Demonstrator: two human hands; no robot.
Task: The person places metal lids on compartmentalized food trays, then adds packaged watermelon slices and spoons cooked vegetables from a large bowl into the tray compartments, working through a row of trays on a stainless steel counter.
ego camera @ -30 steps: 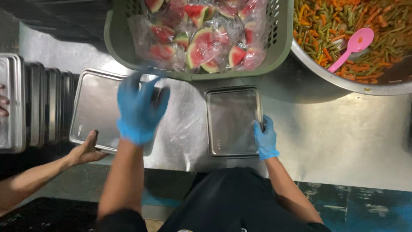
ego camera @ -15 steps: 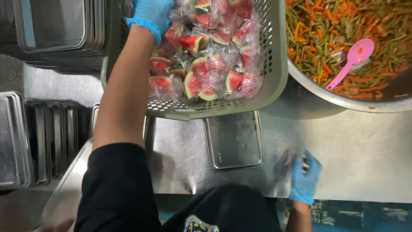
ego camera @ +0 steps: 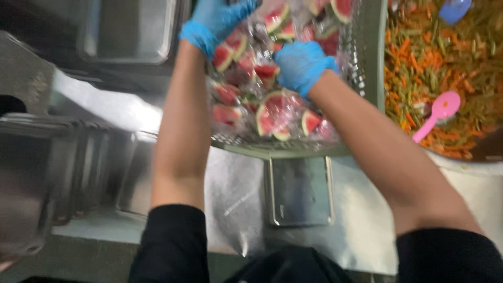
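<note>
Watermelon packets point(ego camera: 272, 112), plastic-wrapped, are heaped in a green perforated basket point(ego camera: 367, 63) at twelve o'clock on the table point(ego camera: 361, 236). Left hand point(ego camera: 217, 21) is closed on one packet; right hand point(ego camera: 303, 64) is pressed among others, its grip undeterminable, probably for sorting.

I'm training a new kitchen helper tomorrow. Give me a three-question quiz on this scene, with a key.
1. True or false: both hands wear blue gloves.
2. What fruit, wrapped in clear plastic, fills the basket?
A. melon wedges
B. orange halves
C. banana slices
3. What colour is the spoon lying in the bowl of mixed vegetables?

Key:
1. True: left hand and right hand are both gloved, in among the wrapped wedges.
2. A.
3. Pink.
</note>
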